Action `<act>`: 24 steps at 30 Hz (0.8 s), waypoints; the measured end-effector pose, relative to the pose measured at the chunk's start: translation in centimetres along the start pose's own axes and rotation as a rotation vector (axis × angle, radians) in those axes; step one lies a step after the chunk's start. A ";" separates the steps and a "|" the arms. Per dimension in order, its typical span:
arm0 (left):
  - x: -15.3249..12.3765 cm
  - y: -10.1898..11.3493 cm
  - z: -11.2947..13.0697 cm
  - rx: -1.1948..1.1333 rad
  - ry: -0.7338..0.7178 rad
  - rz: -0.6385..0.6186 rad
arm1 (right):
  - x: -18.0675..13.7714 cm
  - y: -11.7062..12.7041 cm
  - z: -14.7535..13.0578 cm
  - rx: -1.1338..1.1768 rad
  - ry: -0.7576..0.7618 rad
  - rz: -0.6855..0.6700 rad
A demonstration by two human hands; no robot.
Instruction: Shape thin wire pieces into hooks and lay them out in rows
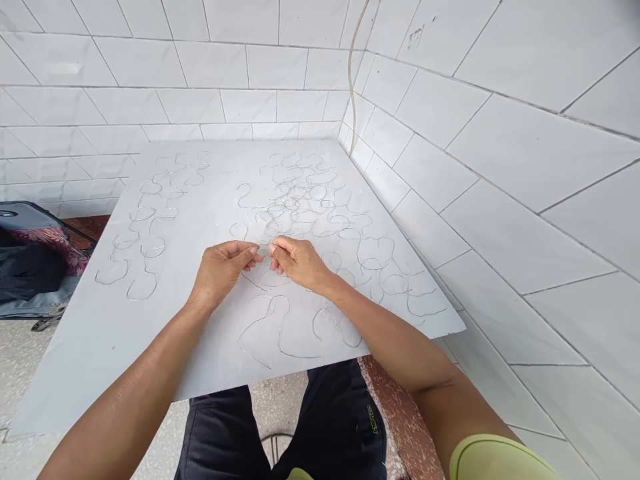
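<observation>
My left hand (223,267) and my right hand (298,262) meet over the middle of a white board (100,333) that rests on my lap. Both hands pinch the ends of a thin bent wire piece (264,252) held between their fingertips. Several curved wire pieces (310,200) lie tangled in a heap just beyond my hands. More bent wires (145,227) are laid out in rows on the board's left part. A few larger S-shaped wires (280,327) lie below my hands near the front edge.
White tiled walls (500,167) close in behind and on the right. A thin hose (351,80) hangs down in the corner. A dark bag with patterned cloth (30,253) sits on the floor at left. My dark trousers (300,427) show below the board.
</observation>
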State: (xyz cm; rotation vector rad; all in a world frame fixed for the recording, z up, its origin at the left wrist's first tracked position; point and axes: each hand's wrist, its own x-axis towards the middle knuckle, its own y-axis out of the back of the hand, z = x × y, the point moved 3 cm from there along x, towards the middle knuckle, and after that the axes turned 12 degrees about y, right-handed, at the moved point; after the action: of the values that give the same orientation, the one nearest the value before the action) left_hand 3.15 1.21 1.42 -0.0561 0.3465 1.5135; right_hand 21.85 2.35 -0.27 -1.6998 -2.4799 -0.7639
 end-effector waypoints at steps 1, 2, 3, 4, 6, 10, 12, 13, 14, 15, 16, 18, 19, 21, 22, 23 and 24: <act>0.0 0.1 0.0 0.000 0.003 -0.006 | 0.0 0.1 0.0 0.025 -0.007 0.006; 0.0 0.1 0.0 -0.001 0.006 -0.009 | 0.0 0.2 0.0 0.048 -0.013 0.011; 0.0 0.2 0.0 -0.004 0.009 -0.012 | 0.0 0.3 0.0 0.067 -0.019 0.012; 0.0 0.2 0.1 -0.008 0.011 -0.013 | 0.1 0.3 0.0 0.080 -0.022 0.011; 0.0 0.2 0.1 -0.014 0.019 -0.015 | 0.1 0.4 0.2 0.088 -0.017 0.013; -0.1 0.1 0.2 0.018 0.019 0.028 | 0.2 0.1 0.7 0.028 0.038 0.054; -0.2 0.1 0.2 0.065 -0.002 0.078 | 0.1 -0.1 0.9 -0.017 0.083 0.075; -0.3 0.0 0.1 0.090 -0.014 0.102 | 0.0 -0.2 1.0 -0.036 0.102 0.084; -0.3 0.0 0.1 0.113 -0.024 0.124 | 0.0 -0.3 1.0 -0.053 0.116 0.092; -0.4 -0.1 0.0 0.130 -0.031 0.140 | 0.0 -0.3 1.1 -0.069 0.124 0.102; -0.4 -0.1 -0.1 0.140 -0.032 0.151 | 0.0 -0.2 1.2 -0.084 0.125 0.113; -0.5 -0.4 -0.2 0.138 -0.024 0.156 | 0.1 0.1 1.3 -0.109 0.120 0.139; -0.6 -0.5 -0.3 0.128 -0.017 0.156 | 0.1 0.3 1.3 -0.118 0.121 0.153; -0.7 -0.8 -0.4 0.106 -0.001 0.146 | 0.3 0.7 1.4 -0.135 0.129 0.175; -0.8 -0.9 -0.5 0.100 0.010 0.139 | 0.4 0.9 1.4 -0.145 0.134 0.182; -0.8 -1.0 -0.6 0.100 0.022 0.131 | 0.4 1.0 1.4 -0.157 0.137 0.184; -0.8 -1.0 -0.6 0.105 0.031 0.124 | 0.5 1.1 1.5 -0.169 0.138 0.182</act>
State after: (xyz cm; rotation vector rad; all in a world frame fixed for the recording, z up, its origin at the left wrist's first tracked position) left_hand 4.03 0.20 0.90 0.0254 0.4607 1.6162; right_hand 22.95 3.67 -1.01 -1.8247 -2.1905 -1.0558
